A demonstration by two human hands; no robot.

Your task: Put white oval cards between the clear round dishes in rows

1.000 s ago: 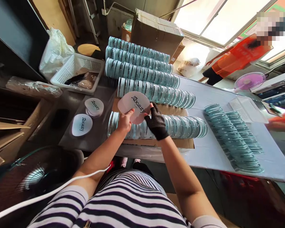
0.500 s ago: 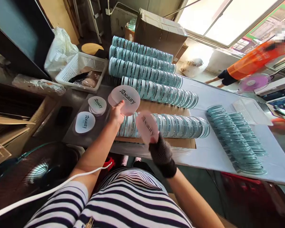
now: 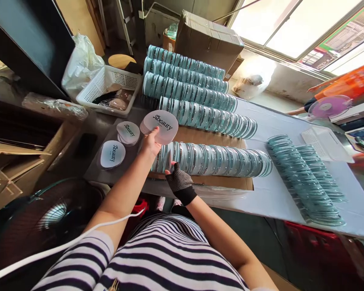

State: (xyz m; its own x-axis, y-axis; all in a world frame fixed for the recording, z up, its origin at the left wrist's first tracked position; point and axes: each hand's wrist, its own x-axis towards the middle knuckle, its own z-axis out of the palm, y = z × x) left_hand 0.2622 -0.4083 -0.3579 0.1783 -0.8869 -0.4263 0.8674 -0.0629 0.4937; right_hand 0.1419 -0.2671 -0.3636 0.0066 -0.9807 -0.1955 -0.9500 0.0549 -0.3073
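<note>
My bare left hand grips a small stack of round pale cards printed "beauty", with the thumb on the top one. The stack is fanned a little above the left end of the front row of glass discs, which stand on edge with pale sheets between them. At that same end, my right hand, in a black fingerless mesh glove, pinches one card, now seen almost edge-on against the discs. Two more piles of printed cards, an upper pile and a lower pile, lie to the left.
Several more disc rows stand behind, and leaning glass discs lie at the right. A white basket is at the back left, with a fan at the near left. A person in orange stands beyond the table.
My right hand has moved left and slightly down, turning its card from face-on to edge-on at the front row. The left hand's stack stays nearly still. The person in orange has shifted right.
</note>
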